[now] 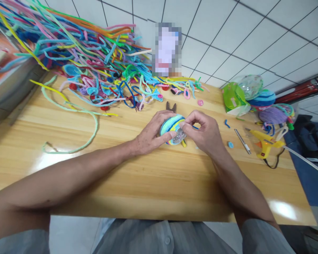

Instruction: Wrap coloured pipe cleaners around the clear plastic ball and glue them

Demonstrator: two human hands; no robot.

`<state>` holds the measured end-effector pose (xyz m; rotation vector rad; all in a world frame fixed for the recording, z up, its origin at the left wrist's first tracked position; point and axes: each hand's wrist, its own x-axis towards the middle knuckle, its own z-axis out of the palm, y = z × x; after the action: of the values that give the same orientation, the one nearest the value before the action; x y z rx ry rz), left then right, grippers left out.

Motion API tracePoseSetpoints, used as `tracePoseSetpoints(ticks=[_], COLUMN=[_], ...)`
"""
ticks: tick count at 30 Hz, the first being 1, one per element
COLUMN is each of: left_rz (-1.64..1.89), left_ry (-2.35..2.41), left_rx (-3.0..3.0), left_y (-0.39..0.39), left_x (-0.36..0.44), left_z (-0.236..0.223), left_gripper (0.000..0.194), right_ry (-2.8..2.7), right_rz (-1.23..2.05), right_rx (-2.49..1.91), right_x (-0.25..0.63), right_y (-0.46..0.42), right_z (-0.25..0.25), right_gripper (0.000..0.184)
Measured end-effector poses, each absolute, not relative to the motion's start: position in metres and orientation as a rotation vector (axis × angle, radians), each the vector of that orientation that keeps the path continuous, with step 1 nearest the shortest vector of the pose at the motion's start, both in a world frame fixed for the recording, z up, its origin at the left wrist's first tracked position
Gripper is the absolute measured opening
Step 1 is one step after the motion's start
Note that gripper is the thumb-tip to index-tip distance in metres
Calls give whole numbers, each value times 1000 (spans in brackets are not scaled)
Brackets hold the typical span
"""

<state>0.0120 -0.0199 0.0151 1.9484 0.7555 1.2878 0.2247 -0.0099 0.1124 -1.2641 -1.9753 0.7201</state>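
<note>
A clear ball [172,124], partly wrapped in blue, yellow and turquoise pipe cleaners, is held just above the wooden table [137,187]. My left hand [159,131] wraps round its left side, thumb across the front. My right hand [201,128] is closed in a pinch at the ball's right side, and a bit of dark blue pipe cleaner [197,127] shows at its fingers. Bare clear plastic is visible near my left thumb. Behind the ball lie pliers [171,106], their jaws pointing away from me. My fingers partly hide the ball.
A large heap of coloured pipe cleaners [95,53] covers the back left. Light green [95,128] strands lie at left. On the right are a yellow glue gun [266,143], a craft knife [242,141], a green container [234,98] and wrapped balls [262,98]. A blurred-out phone-like shape [166,49] stands behind.
</note>
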Motion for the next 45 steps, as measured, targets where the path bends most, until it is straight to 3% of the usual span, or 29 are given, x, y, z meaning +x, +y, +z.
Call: tracePoseSetpoints(ticks=[45], left_rz=[1290], left_ry=[713], left_rx=[2004], left_y=[-17], left_x=[8], left_z=[12], left_gripper=[55], right_ry=[-1988], right_rz=[752], right_rx=[-1247], right_x=[227], right_y=[-10], right_z=[111], right_gripper=[9])
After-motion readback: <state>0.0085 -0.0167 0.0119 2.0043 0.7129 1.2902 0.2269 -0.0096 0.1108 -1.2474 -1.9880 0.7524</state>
